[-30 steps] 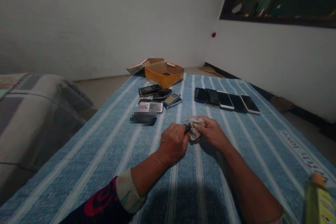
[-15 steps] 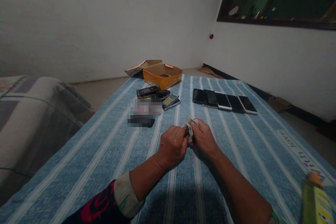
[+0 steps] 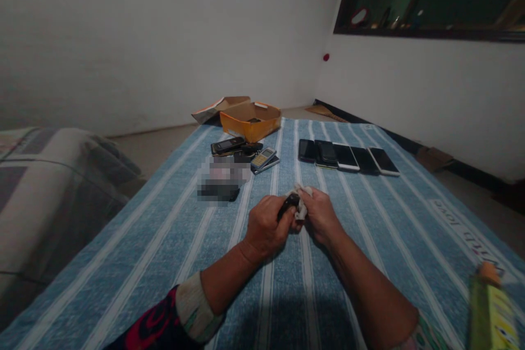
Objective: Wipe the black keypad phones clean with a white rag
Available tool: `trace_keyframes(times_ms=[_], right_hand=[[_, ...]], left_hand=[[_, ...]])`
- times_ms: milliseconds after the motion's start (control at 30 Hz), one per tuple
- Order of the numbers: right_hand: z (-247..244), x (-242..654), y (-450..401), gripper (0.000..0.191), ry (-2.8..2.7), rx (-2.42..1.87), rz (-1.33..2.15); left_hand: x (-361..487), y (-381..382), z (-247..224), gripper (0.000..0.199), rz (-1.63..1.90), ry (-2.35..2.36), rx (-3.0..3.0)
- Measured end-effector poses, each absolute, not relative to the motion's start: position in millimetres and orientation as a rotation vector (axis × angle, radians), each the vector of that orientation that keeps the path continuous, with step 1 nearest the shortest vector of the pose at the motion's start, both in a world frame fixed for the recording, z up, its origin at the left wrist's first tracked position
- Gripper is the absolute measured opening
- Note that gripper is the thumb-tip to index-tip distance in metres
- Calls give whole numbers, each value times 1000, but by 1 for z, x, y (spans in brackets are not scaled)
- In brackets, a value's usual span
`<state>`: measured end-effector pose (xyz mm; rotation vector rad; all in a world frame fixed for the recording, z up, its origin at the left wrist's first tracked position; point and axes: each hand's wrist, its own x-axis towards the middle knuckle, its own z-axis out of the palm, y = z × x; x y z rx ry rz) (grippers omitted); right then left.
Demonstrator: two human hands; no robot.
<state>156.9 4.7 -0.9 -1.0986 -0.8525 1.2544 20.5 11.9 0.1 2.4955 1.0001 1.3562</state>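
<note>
Head view: the left hand grips a dark object; the right hand holds a pale cloth against its three o'clock side. Work on this object appears unfinished. From the hands, aligned phones lie at one o'clock, piled phones at eleven; which are finished cannot be determined.

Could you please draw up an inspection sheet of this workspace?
Surface: blue-and-white striped cover.
Job's things: dark object, partly hidden; crumpled pale cloth against it.
Clutter: open orange box; phone pile, partly pixelated; phone row; green-and-yellow item, lower right.
Hands: left hand grips the dark object; right hand holds the pale cloth.
Cables: nothing certain; a thin dark line on the draped item at left might be cord.
Surroundings: white wall; dark-framed pane, upper right.
</note>
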Motion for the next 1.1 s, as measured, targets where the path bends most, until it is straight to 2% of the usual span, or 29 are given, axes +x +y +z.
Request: trace_keyframes(times_ms=[133, 467, 700, 833, 933, 1100], right_hand=[[-1, 157, 3, 35, -933, -1097, 1239], [12, 155, -1, 34, -1116, -1117, 1001], [28, 158, -8, 27, -1376, -1195, 687], [42, 155, -14, 25, -1636, -1155, 670], [48, 155, -16, 26, -1786, -1091, 645], [47, 156, -15, 29, -1797, -1098, 564]], left_hand=[[21, 13, 2, 14, 1350, 988, 2470], [19, 12, 16, 18, 1407, 974, 2426], [17, 12, 21, 10, 1445, 967, 2409], [16, 14, 19, 9, 1452, 992, 2398], [15, 14, 17, 15, 1487, 1011, 2396], [19, 12, 17, 15, 1486, 960, 2381]])
